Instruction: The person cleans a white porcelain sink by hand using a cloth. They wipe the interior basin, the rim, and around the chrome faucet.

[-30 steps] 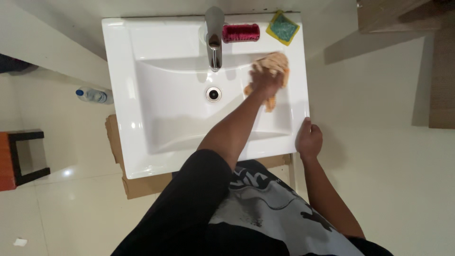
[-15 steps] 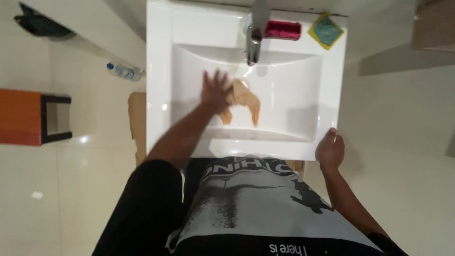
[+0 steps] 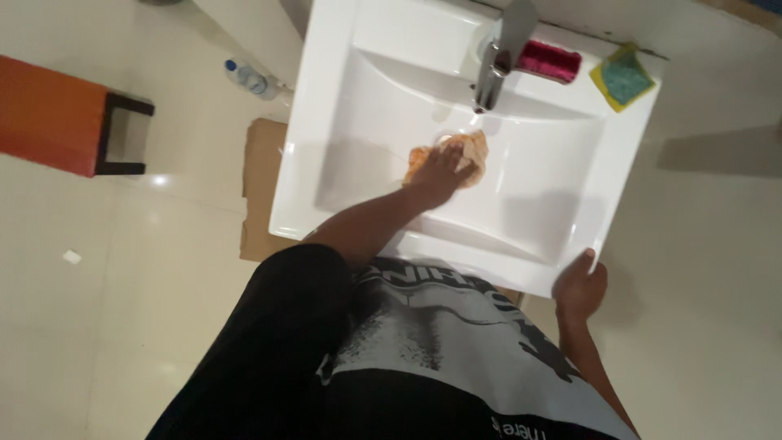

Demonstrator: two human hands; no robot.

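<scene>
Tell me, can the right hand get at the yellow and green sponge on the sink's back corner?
Probably yes. The right hand grips the sink at its near right corner, and the rim up to the sponge looks bare.

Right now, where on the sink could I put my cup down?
The sink rim's back left, left of the tap, is bare and widest. The left rim is bare but narrow. Right of the tap is crowded: a red brush, then a sponge. The left hand presses a cloth in the basin; the right hand grips the front corner.
</scene>
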